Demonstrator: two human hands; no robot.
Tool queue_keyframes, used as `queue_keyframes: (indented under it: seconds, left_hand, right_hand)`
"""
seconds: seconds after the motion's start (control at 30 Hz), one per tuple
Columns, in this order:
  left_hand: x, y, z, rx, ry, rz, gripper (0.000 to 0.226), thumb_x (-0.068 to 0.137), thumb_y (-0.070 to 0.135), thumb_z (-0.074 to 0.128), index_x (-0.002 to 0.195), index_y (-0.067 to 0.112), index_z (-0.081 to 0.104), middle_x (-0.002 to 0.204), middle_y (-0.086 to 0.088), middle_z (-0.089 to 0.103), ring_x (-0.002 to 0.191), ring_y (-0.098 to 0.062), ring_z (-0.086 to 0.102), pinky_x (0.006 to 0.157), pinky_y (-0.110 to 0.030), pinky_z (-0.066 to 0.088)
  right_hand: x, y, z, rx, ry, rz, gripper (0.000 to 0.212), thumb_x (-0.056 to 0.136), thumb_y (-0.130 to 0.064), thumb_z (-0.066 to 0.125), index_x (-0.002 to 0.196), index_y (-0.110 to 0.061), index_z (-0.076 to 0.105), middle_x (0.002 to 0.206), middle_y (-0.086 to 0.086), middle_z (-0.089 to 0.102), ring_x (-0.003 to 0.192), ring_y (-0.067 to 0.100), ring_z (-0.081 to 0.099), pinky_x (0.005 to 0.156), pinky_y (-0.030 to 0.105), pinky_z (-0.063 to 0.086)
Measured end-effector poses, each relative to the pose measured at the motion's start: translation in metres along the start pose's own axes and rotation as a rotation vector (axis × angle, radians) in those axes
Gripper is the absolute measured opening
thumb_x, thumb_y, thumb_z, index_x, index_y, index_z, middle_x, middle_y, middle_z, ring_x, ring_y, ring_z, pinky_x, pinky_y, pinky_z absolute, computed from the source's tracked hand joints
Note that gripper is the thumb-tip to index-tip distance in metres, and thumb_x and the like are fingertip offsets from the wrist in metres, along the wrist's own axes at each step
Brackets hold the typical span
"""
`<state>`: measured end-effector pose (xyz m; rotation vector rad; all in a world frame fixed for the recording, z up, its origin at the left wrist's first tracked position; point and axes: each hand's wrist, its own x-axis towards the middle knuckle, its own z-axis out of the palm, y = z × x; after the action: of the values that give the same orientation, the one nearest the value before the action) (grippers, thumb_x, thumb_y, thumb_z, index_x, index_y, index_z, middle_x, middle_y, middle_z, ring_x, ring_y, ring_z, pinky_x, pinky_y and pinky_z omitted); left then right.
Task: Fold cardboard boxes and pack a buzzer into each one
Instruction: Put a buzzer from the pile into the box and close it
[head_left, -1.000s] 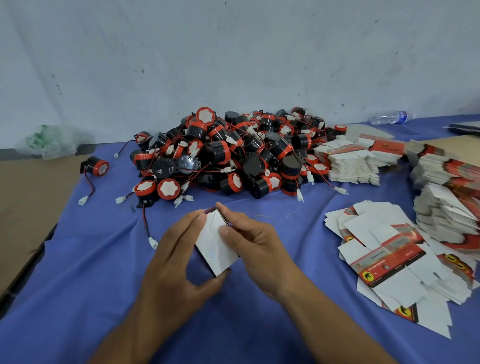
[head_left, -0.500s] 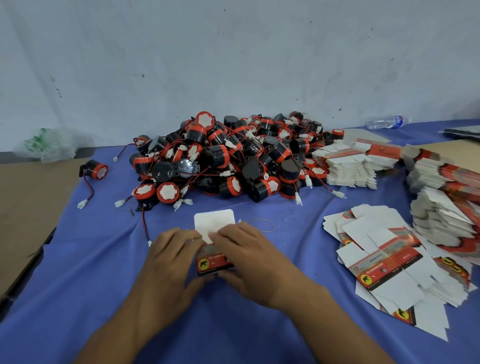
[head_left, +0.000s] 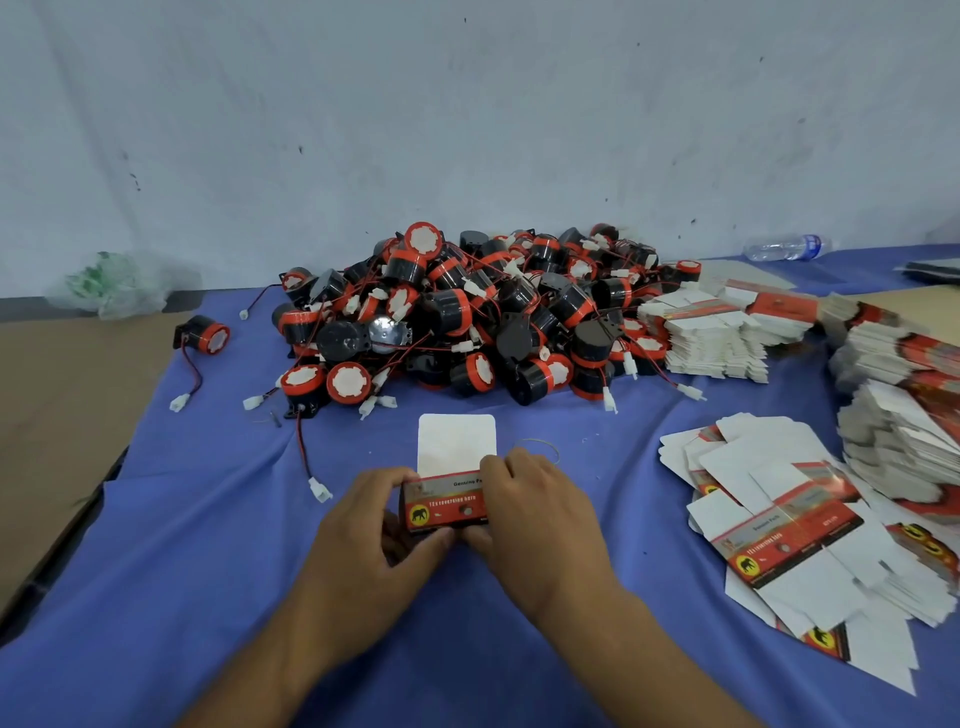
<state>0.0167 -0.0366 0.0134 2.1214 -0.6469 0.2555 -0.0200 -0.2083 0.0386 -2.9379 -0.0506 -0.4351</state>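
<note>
Box: turned printed face up since a second ago, white flap extended toward buzzer pile. It rests on cloth or sits just above it; unclear which. Left hand: thumb and fingers pinch its left end. Right hand: fingers curled, gripping its right end.

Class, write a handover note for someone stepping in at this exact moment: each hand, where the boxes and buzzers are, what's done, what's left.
Left hand: grips the box at its left end.
Right hand: grips its right end.
Box: on the blue cloth, white flap open toward the buzzer pile.
Flat blanks: spread and stacked to the right.
Done: box body looks formed.
Left: put a buzzer in, close the flap, repeat. No finished boxes in view.
</note>
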Motion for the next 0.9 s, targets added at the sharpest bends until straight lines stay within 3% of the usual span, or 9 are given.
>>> queue_keyframes:
  seconds: [0.13,0.23,0.3,0.37,0.5,0.63,0.73,0.83,0.9]
  left_hand:
    - [0.003,0.0,-0.004,-0.361,-0.097,-0.287,0.016,0.091,0.027,0.063,0.104,0.02,0.056,0.083,-0.005,0.071,0.06,-0.019,0.065,0.06,-0.022,0.053]
    - [0.004,-0.005,-0.007,-0.318,-0.181,-0.245,0.014,0.092,0.018,0.067,0.092,0.023,0.054,0.07,-0.002,0.063,0.056,-0.012,0.052,0.056,-0.025,0.045]
    - [0.0,-0.006,-0.005,-0.149,-0.189,-0.144,0.02,0.088,0.022,0.072,0.091,0.03,0.053,0.069,0.006,0.058,0.055,-0.004,0.042,0.055,-0.015,0.036]
    - [-0.003,-0.007,-0.002,-0.028,-0.149,-0.019,0.028,0.084,0.024,0.076,0.098,0.033,0.053,0.087,0.027,0.056,0.065,0.001,0.049,0.061,-0.008,0.037]
    - [-0.002,-0.011,-0.003,0.046,-0.18,0.011,0.05,0.083,0.042,0.074,0.118,0.052,0.041,0.119,0.045,0.041,0.112,0.018,0.041,0.086,-0.002,0.035]
    - [0.001,-0.017,-0.006,0.072,-0.208,0.026,0.058,0.079,0.054,0.073,0.123,0.057,0.036,0.124,0.049,0.033,0.115,0.031,0.028,0.089,0.005,0.026]
    - [0.0,-0.019,-0.006,0.094,-0.195,0.041,0.06,0.078,0.056,0.072,0.124,0.058,0.034,0.129,0.043,0.033,0.12,0.028,0.024,0.092,0.006,0.02]
    - [-0.002,-0.022,-0.005,0.087,-0.163,0.041,0.06,0.077,0.055,0.073,0.123,0.059,0.033,0.128,0.039,0.035,0.122,0.017,0.026,0.094,0.003,0.022]
    - [-0.002,-0.024,-0.003,0.074,-0.146,0.049,0.06,0.079,0.053,0.072,0.124,0.057,0.033,0.129,0.042,0.033,0.122,0.021,0.025,0.094,0.004,0.02]
  right_hand:
    - [-0.001,0.015,0.0,0.238,-0.081,-0.042,0.05,0.081,-0.06,0.069,0.106,-0.024,0.046,0.101,-0.009,0.039,0.082,0.011,0.043,0.067,0.026,0.036]
    - [0.012,0.039,-0.011,0.563,-0.067,0.072,0.078,0.074,-0.085,0.043,0.123,-0.026,0.057,0.096,-0.017,0.057,0.078,-0.002,0.052,0.069,0.016,0.038]
    - [0.036,0.061,-0.007,0.625,0.041,0.19,0.06,0.087,-0.073,0.044,0.117,-0.023,0.059,0.095,-0.014,0.063,0.082,0.002,0.058,0.068,0.021,0.04]
    - [0.065,0.08,0.006,0.571,0.097,0.302,0.038,0.097,-0.047,0.056,0.119,-0.017,0.054,0.114,-0.001,0.061,0.095,0.016,0.056,0.073,0.026,0.038]
    - [0.111,0.094,0.036,0.501,-0.025,0.434,0.057,0.094,-0.037,0.066,0.135,-0.006,0.04,0.137,0.019,0.043,0.116,0.037,0.049,0.085,0.031,0.036]
    - [0.136,0.088,0.052,0.524,0.131,0.468,0.045,0.092,-0.033,0.069,0.124,-0.01,0.048,0.124,0.015,0.057,0.108,0.035,0.057,0.083,0.037,0.047]
    - [0.136,0.082,0.054,0.541,0.162,0.524,0.028,0.091,-0.028,0.067,0.103,-0.006,0.057,0.096,0.012,0.064,0.084,0.029,0.058,0.065,0.031,0.043]
    - [0.12,0.08,0.04,1.01,0.185,0.64,0.025,0.09,-0.026,0.064,0.075,-0.008,0.055,0.064,0.008,0.054,0.063,0.023,0.045,0.053,0.03,0.034]
    - [0.103,0.077,0.017,1.48,0.093,0.699,0.02,0.092,-0.025,0.064,0.09,-0.005,0.062,0.078,0.01,0.062,0.066,0.023,0.052,0.056,0.033,0.043]
